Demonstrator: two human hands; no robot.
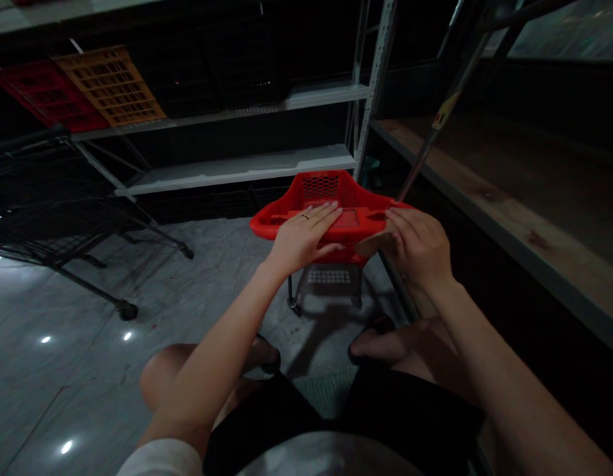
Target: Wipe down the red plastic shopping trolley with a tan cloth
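Note:
A red plastic shopping basket on wheels [330, 192] stands on the floor in front of my knees. My left hand [303, 235] lies flat on its near rim with fingers stretched out; a ring shows on one finger. My right hand [418, 248] is at the basket's right rim, fingers curled around a small brownish piece [373, 244] that I cannot make out clearly. A metal handle rod [435, 129] rises from the basket's right side toward the upper right.
A dark wire shopping cart [53, 211] stands at the left. Metal shelves [237, 168] run behind the basket, with red and orange crates [110, 86] above. A wooden shelf [509, 198] runs along the right. My knees and sandalled feet [375, 327] are below.

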